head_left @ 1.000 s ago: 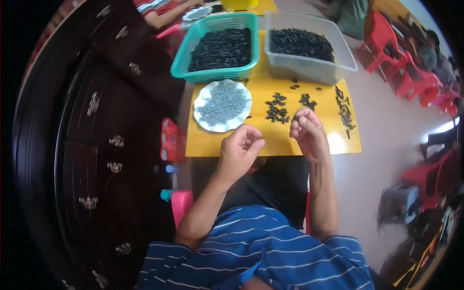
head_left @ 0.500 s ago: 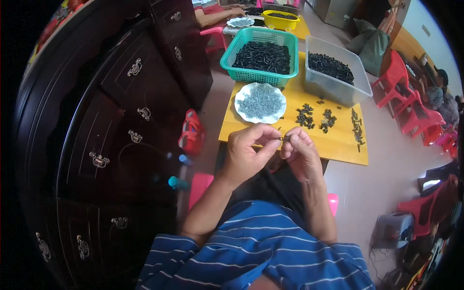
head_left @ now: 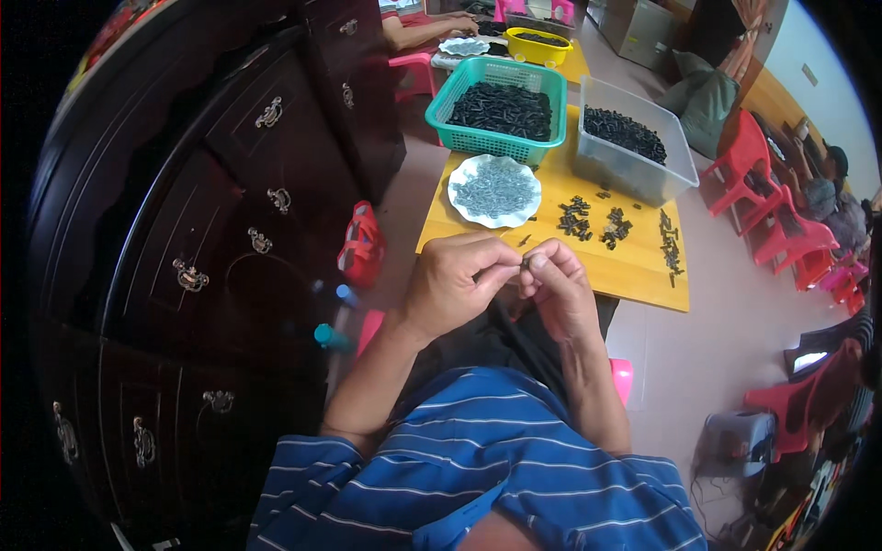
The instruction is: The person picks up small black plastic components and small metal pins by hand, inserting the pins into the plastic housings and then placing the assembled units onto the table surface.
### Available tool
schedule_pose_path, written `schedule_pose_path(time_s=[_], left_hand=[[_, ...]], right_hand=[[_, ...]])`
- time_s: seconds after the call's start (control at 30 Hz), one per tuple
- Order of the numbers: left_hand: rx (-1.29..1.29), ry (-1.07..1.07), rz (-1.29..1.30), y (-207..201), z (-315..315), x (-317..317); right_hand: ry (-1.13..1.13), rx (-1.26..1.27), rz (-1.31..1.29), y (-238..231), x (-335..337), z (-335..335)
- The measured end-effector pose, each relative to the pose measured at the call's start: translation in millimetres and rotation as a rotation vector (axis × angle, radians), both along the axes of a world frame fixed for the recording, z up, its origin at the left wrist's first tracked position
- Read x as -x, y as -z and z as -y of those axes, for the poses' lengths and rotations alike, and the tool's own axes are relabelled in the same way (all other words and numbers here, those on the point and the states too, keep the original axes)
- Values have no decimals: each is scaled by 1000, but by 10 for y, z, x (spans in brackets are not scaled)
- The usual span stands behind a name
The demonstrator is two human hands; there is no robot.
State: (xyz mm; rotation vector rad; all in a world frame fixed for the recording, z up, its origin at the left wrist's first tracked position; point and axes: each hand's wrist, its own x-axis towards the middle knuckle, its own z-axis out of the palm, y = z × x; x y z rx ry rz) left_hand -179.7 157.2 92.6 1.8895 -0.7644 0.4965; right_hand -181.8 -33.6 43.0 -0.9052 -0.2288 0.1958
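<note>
My left hand (head_left: 464, 283) and my right hand (head_left: 562, 292) meet fingertip to fingertip just off the near edge of the yellow table (head_left: 542, 260). Pinched in the right thumb and fingers is a small dark piece (head_left: 525, 263). The left thumb and forefinger are pressed together against its other side; whatever they grip is hidden. Beyond the left hand stands a white wavy-rimmed plate (head_left: 457, 204) heaped with small clear or silvery pieces. Past my right hand lie two loose clusters of short black pieces, one a black cluster (head_left: 575, 220), the other a black cluster (head_left: 616, 228).
Behind the plate are a green basket (head_left: 501, 144) and a clear plastic bin (head_left: 634, 179), both filled with black pieces. Longer dark pieces (head_left: 670, 246) lie along the right table edge. A dark drawer cabinet (head_left: 230, 184) flanks the left. At the far table, another person's arm (head_left: 418, 35) reaches in.
My hands have drawn together and shifted slightly left. The thin part that showed between the left fingertips and the dark piece no longer shows. The view has tilted a little.
</note>
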Motion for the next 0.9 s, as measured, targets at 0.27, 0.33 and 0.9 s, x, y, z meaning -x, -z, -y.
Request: schedule_pose_path(time_s=[0.27,0.33,0.9], left_hand=[[-83,73,68,-14,-194,-103],[-6,105,-45,2,-228,-130],[-370,-76,45,221,-195,-443]], right_hand=[[-40,32,-28,-15,44,-136],[-64,41,-51,13,44,-152],[-148,-71,-147,357,-367,-320]])
